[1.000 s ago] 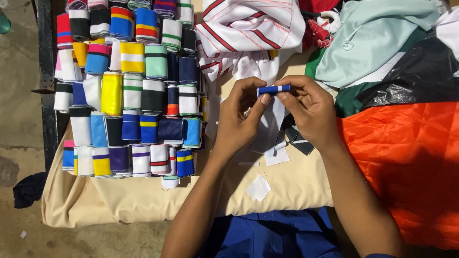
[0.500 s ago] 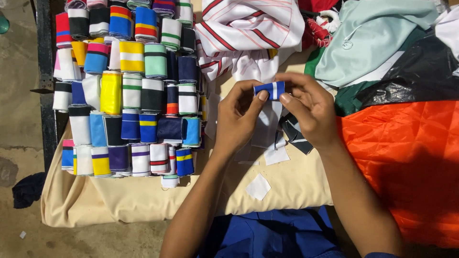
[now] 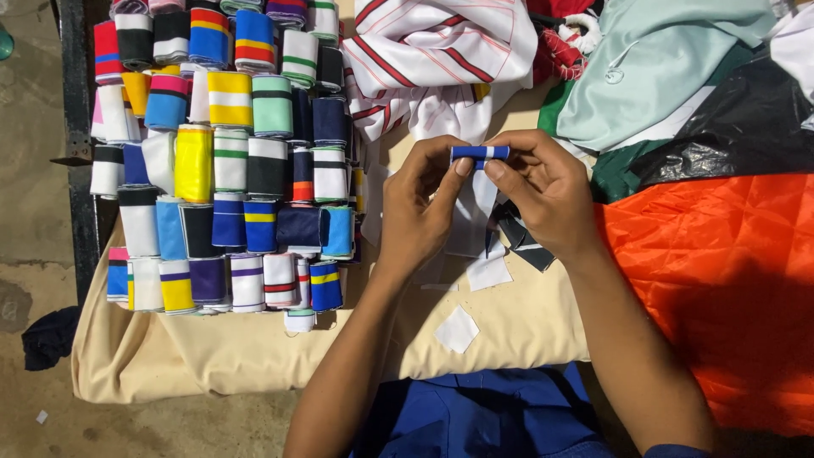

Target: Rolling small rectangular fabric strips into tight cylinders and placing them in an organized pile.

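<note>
Now the left hand point(image 3: 417, 203) and right hand point(image 3: 543, 188) pinch the blue-and-white ribbed band point(image 3: 480, 153), turned flatter than before.

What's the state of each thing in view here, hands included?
left hand: fingertips pinching the blue-and-white band.
right hand: pinching the same band from the other end.
blue-and-white band: folded flat, held level above the table.
rolled striped bands: packed in rows, lying on the beige cloth.
beige cloth: spread over the table, front edge hanging.
orange fabric: spread out, creased.
white striped garment: crumpled in a heap.
</note>
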